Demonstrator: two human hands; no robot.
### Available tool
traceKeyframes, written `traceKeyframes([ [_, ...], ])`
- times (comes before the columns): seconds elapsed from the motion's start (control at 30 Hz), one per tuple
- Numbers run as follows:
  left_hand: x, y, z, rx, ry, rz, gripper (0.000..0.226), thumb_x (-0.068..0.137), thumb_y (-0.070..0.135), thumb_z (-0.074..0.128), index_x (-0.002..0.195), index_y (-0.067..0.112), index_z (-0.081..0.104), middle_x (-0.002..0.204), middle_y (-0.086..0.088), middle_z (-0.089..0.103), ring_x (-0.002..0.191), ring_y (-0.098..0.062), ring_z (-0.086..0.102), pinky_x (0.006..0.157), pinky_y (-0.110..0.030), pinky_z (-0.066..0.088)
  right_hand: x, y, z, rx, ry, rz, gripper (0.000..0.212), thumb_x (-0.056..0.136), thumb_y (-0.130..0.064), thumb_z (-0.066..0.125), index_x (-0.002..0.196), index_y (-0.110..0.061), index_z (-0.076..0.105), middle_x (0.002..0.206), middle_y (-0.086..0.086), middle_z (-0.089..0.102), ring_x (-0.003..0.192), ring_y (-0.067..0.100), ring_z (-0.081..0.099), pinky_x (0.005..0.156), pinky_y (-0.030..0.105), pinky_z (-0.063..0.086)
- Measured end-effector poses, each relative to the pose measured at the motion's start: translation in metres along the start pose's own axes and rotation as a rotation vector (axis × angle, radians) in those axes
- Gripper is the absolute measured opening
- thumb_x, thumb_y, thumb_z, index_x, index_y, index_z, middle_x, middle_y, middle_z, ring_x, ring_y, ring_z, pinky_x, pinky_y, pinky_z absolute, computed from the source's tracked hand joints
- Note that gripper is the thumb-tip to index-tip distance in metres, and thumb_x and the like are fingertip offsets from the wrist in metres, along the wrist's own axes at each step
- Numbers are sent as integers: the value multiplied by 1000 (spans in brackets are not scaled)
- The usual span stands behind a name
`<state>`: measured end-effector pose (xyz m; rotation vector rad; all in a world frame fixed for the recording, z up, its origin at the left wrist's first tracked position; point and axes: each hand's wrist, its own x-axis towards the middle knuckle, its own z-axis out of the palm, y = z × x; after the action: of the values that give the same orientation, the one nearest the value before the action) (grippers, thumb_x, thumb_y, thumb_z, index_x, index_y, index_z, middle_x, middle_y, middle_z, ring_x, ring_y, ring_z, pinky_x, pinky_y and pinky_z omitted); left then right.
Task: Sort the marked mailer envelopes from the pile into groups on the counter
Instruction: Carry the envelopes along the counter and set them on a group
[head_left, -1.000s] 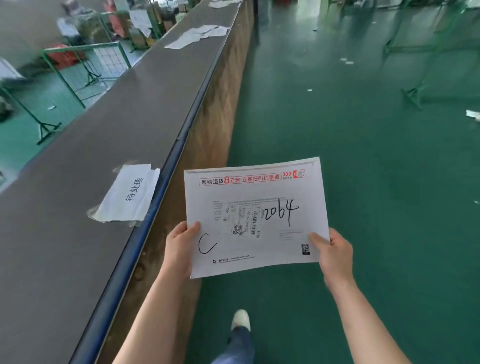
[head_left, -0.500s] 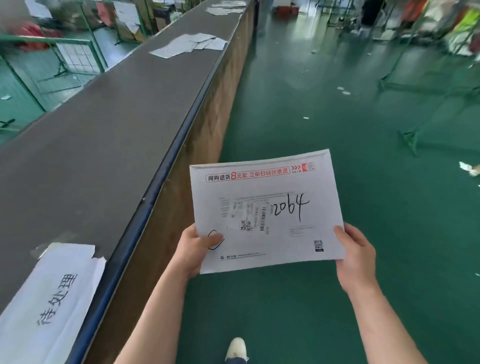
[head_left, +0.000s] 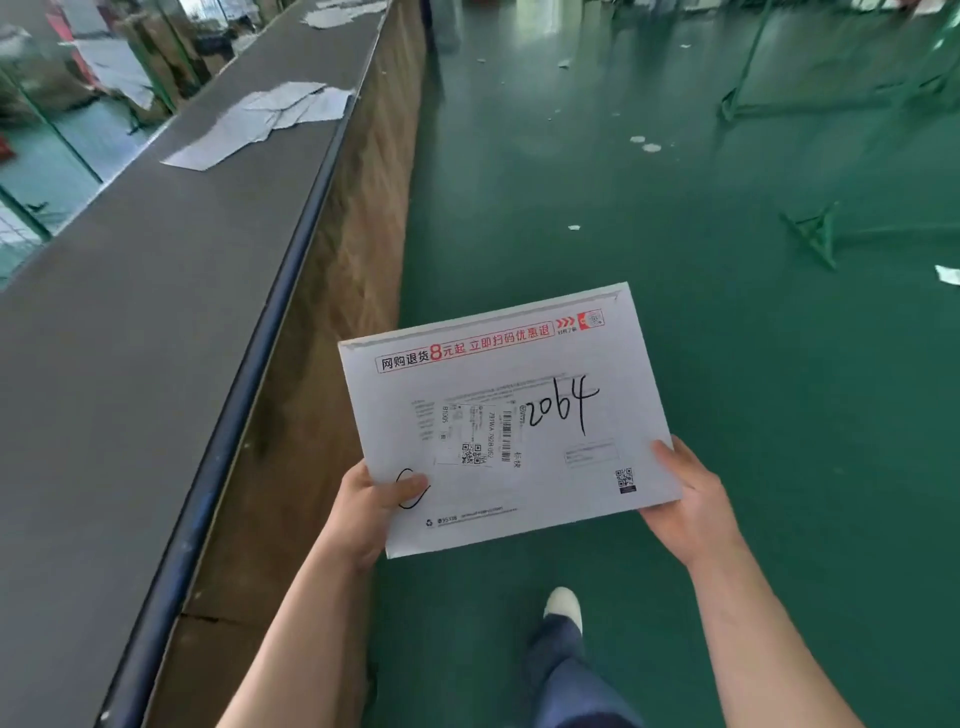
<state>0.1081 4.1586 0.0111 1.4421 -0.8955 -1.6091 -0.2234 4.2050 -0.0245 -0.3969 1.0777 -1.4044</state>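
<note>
We hold a white mailer envelope flat in front of us over the green floor, just right of the long grey counter and clear of it. Its long axis runs left to right, tilted so the right end sits a little farther from us; the red printed strip lies along the far edge, so the print reads upright to us. Handwritten "2064" sits right of the shipping label. Our left hand is closed on the near left corner, thumb on top partly over a handwritten mark, probably a "C". Our right hand pinches the near right corner, thumb on top, fingers underneath. Farther along the counter lies a loose group of envelopes.
</note>
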Motion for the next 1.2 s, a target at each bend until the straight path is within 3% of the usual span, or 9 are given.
traceKeyframes([
  [0.07, 59, 36, 16, 29, 32, -7, 39, 77, -12, 74, 114, -4, 66, 110, -21, 76, 98, -45, 73, 82, -56, 61, 65, -25, 14, 3, 3, 33, 52, 86, -17, 66, 137, -5, 59, 135, 22, 64, 122, 42, 63, 96, 49, 50],
  [0.17, 130, 85, 27, 27, 67, 16, 31, 86, -16, 64, 114, -2, 68, 107, -16, 78, 90, -37, 76, 68, -44, 63, 148, -60, 50, -27, 10, 48, 37, 91, -7, 63, 127, -7, 64, 124, 16, 72, 106, 31, 70, 90, 43, 53],
  [0.3, 205, 119, 19, -39, 153, 6, 35, 86, -14, 65, 119, -3, 66, 112, -17, 76, 97, -42, 74, 79, -52, 62, 245, -88, 97, -105, -13, 80, 31, 95, -6, 60, 125, -6, 65, 122, 17, 73, 107, 33, 69, 94, 48, 51],
  [0.47, 334, 145, -9, -114, 234, -33, 37, 84, -13, 68, 119, -3, 67, 114, -20, 75, 98, -44, 73, 85, -58, 60, 382, -98, 157, -252, -55, 107, 25, 97, -7, 59, 120, -2, 68, 119, 19, 73, 103, 33, 69, 85, 46, 51],
  [0.73, 530, 257, -60, -145, 234, -29, 33, 81, -15, 68, 111, -1, 68, 104, -16, 78, 89, -41, 76, 72, -50, 63, 569, -120, 279, -416, -60, 128, 24, 101, -8, 58, 120, -10, 71, 118, 12, 76, 105, 31, 71, 98, 50, 51],
  [0.9, 637, 326, -74, -112, 232, -36, 36, 79, -12, 70, 113, -1, 69, 105, -16, 78, 90, -41, 75, 77, -52, 62, 669, -147, 339, -387, -36, 94, 22, 101, -7, 58, 117, -12, 73, 116, 10, 77, 106, 29, 72, 96, 46, 54],
  [1.03, 712, 348, -68, -123, 233, -95, 38, 78, -12, 72, 115, -1, 68, 109, -19, 76, 96, -46, 73, 87, -66, 57, 751, -156, 356, -365, 2, 110, 23, 100, -6, 59, 117, -10, 73, 115, 13, 76, 103, 31, 71, 99, 51, 51],
  [1.2, 817, 382, -42, -121, 309, -126, 35, 81, -14, 69, 113, 0, 67, 106, -18, 77, 94, -44, 74, 83, -60, 60, 869, -175, 374, -297, -73, 156, 24, 102, -10, 56, 120, -9, 71, 119, 15, 74, 106, 30, 70, 96, 48, 53],
])
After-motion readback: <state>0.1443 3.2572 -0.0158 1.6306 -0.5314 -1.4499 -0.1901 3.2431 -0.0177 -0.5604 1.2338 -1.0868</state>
